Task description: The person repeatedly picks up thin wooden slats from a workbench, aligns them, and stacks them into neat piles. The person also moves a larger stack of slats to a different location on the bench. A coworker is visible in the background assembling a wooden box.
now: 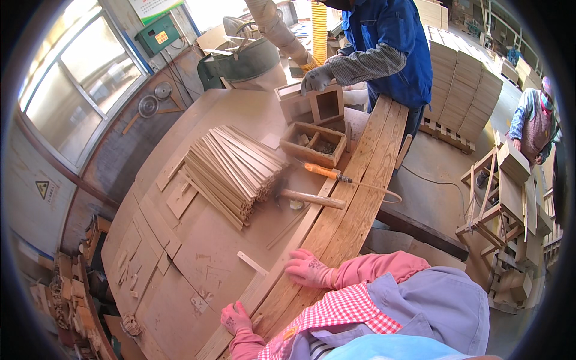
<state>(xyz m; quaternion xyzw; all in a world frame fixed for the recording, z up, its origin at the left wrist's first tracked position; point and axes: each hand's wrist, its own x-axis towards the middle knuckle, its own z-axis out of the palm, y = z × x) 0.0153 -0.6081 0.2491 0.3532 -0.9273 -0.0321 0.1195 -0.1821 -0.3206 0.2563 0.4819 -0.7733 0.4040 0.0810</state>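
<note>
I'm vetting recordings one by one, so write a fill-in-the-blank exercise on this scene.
The left hand and right hand wear ____ gloves.
The tool just beyond the hammer has an ____ handle.
The strip pile lies to the hammer's ____ in the picture.
The nearest co-worker's jacket is ____.

pink; orange; left; blue

The left grip [237, 318] and right grip [309, 269] are gloved in pink; a red-and-white gingham cloth [360, 309] sits against lavender-grey fabric [438, 297]. The surface [216, 264] is dusty tan, the beam [337, 231] honey-brown with darker streaked grain. The wood strips [231, 171] are pale beige, the handheld tool [321, 171] bright orange. The co-worker's jacket [396, 42] is blue, the sleeve [367, 63] grey-and-white checked, the glove [318, 79] grey; the ribbed hose [319, 33] is yellow.
</note>
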